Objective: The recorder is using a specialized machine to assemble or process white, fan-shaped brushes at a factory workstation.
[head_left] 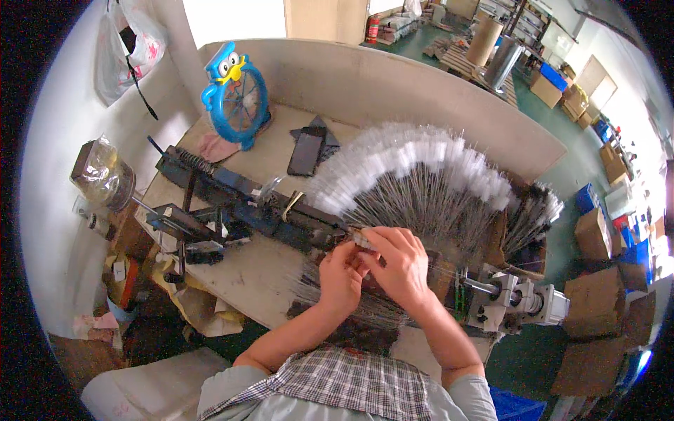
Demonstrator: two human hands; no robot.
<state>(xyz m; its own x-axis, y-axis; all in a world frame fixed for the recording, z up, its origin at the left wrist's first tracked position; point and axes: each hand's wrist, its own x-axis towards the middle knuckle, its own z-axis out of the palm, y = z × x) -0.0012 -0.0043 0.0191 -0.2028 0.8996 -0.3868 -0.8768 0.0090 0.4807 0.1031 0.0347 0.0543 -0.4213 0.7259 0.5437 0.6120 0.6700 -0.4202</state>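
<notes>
Both hands meet just above the bench (246, 274), close to my chest, so I can see the small work between them. My left hand (342, 277) has its fingers (349, 254) curled together against a small pale piece (361, 238), steadying it from below. My right hand (400, 263) arches over the top, its fingers pinched on the same piece, thumb side toward the left hand. The piece sits right at the end of the dark jig (246, 200), so I judge I hold it there because that is where the wire comes to hand.

Thin wires (330, 291) lie loose under my wrists, spread flat on the bench within easy reach. To my right a grey metal block with a shaft (516, 298) sits at the bench corner, clear of my arms.

Beyond my hands the brushes (414, 175) lie fanned out, wire stems converging toward me and white bristle tips outward; laid so, each stem can be picked singly. A darker bundle (537, 210) lies to the right of the fan.

Farther back, dark flat sheets (309, 147) and a blue bird-shaped fan (237, 95) stand near the wall, out of the way. A wrapped jar (104, 175) sits on the far left, and a plastic bag (133, 49) hangs above it.
</notes>
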